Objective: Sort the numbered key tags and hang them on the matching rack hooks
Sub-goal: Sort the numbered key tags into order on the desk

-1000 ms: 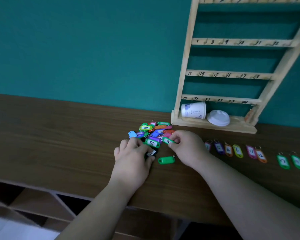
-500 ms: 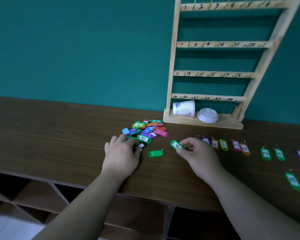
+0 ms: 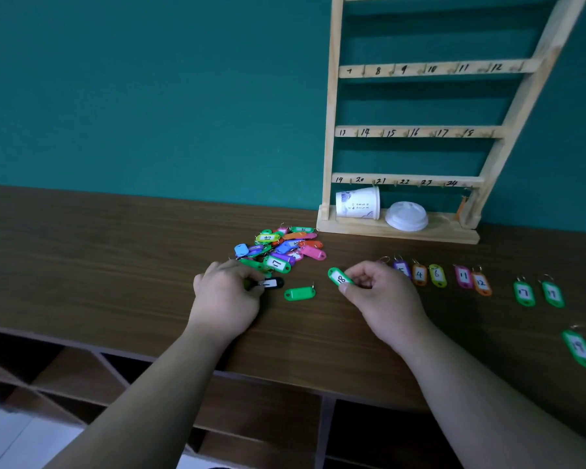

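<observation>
Glossy coloured plastic key tags (image 3: 281,247), metal rings. Pale unfinished wood rack (image 3: 416,132). Dark matt wood-grain table (image 3: 99,258). White paper cup (image 3: 357,203), plastic lid (image 3: 406,216).

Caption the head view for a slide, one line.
Right hand pinches green tag 18 while left hand grips a black tag beside the unsorted pile, before the numbered rack.

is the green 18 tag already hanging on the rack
No, the right hand pinches the green 18 tag over the table, well in front of the rack.
</observation>
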